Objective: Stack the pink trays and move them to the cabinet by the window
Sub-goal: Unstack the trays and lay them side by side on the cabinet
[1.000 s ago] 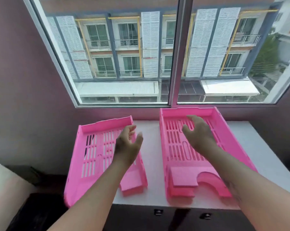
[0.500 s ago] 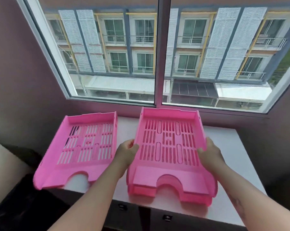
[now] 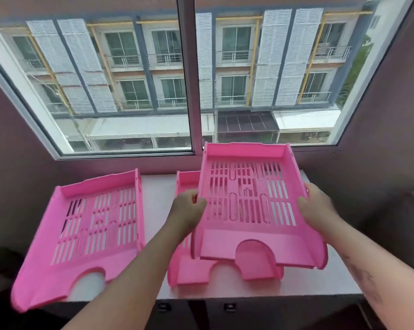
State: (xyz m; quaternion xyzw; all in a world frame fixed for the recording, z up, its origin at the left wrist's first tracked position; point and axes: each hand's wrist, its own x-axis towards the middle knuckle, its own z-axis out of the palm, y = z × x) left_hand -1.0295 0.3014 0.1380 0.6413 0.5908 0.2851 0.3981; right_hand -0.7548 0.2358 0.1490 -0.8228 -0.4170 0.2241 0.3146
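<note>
I hold a pink slotted tray [image 3: 251, 198] in the air, tilted, over the white cabinet top [image 3: 158, 194] below the window. My left hand [image 3: 187, 210] grips its left wall and my right hand [image 3: 317, 206] grips its right wall. Directly beneath it a second pink tray [image 3: 191, 270] lies on the cabinet, mostly hidden by the lifted one. A third pink tray [image 3: 94, 232] lies at the left, its front end hanging past the cabinet's front edge.
A large window [image 3: 191, 79] with a centre post stands right behind the cabinet. Dark walls close in on both sides. Two small knobs [image 3: 163, 307] sit on the dark cabinet front. A dark object lies at the lower left.
Both hands, which closed on the right-hand tray's side walls, have lifted its top tray up and slightly right, uncovering another tray beneath. The left tray has not moved.
</note>
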